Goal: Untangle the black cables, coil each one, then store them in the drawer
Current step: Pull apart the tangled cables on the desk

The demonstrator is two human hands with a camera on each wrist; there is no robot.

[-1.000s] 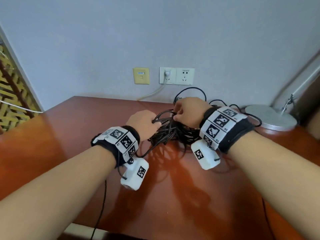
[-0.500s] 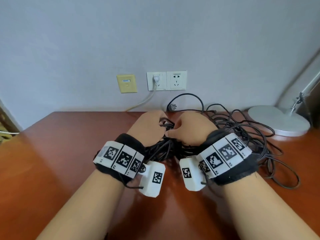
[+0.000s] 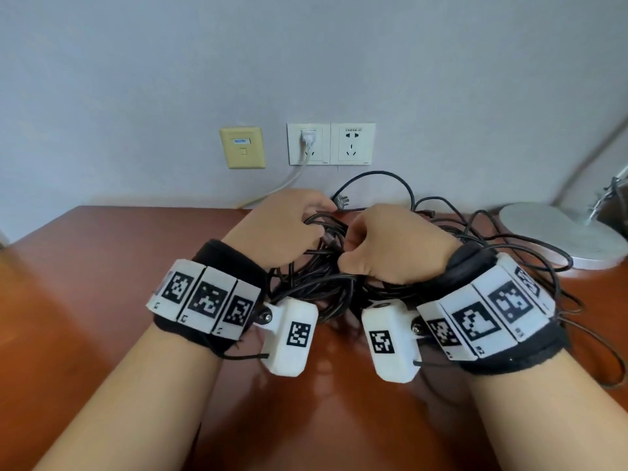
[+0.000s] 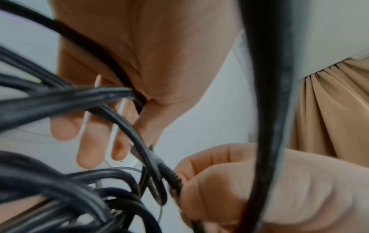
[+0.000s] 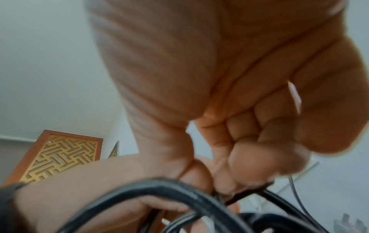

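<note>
A: While the cables (image 3: 326, 287) lie knotted on the desk (image 3: 102, 283) between my wrists, log them first. Item one?

B: Item one, cables: black, many strands, one heap near the back edge, loose loops trailing right toward the lamp base (image 3: 560, 232). None coiled. No drawer in view.

A: Item two, left hand (image 3: 282, 229): fingers hooked through a bunch of strands, lifting them off the heap; the left wrist view shows several strands running across the palm (image 4: 159, 55). Item three, right hand (image 3: 394, 246): fingers curled tight, pinching a connector end (image 4: 169, 173) between thumb and fingertips.

B: Risks?

A: As I judge it, pulling that end while my left hand clamps the bunch could cinch the knot tighter. The plug (image 3: 341, 200) lying behind my left hand could snag in a loop. Trailing loops might drag against the lamp base. The white lead (image 3: 299, 171) in the socket (image 3: 308, 144) sits close to the heap and could get caught up.

B: Writing?

A: Yellow wall plate (image 3: 242, 147): small blue label, unreadable. Sockets: faint print, too small to read. Wrist bands (image 3: 204, 297): black-and-white square codes, tiny characters beneath, illegible.
</note>
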